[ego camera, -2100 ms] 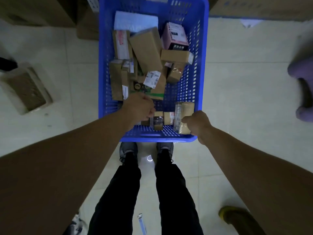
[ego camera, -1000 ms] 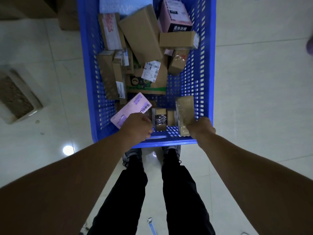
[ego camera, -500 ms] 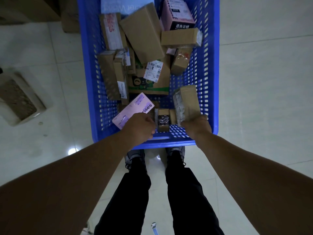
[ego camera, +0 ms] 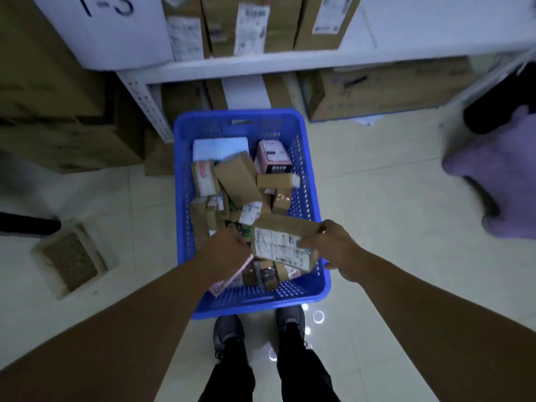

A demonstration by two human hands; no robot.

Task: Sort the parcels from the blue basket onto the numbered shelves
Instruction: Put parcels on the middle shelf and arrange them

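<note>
- The blue basket point(ego camera: 180, 181) stands on the pale tiled floor point(ego camera: 391, 227), just before a white shelf point(ego camera: 290, 64), with its long axis running away from the person.
- A white sign point(ego camera: 107, 27) marked "1-3" hangs at the shelf's left end, and labelled cartons point(ego camera: 249, 24) stand upright on the shelf board.
- The right hand point(ego camera: 333, 250) grips a brown parcel point(ego camera: 282, 242) by its right end, thumb on top and fingers curled underneath.
- That parcel is held above the near right part of the basket. Its long axis lies crosswise to the basket, dipping slightly to the right, and its labelled face is turned up towards the camera.
- The left hand point(ego camera: 229, 250) is curled over a flat pink parcel point(ego camera: 229, 281) and appears to hold its upper end, which the hand hides.
- The pink parcel slants from near left to far right, and its lower end points at the basket's near left corner.
- Loose parcels fill the rest of the basket: a pale blue packet point(ego camera: 220, 147) at the far end, a pink-and-black box point(ego camera: 274, 158) beside it, and a long brown box point(ego camera: 237, 179) lying diagonally.
- The person's shoes point(ego camera: 229, 332) stand just behind the basket's near rim.
</note>
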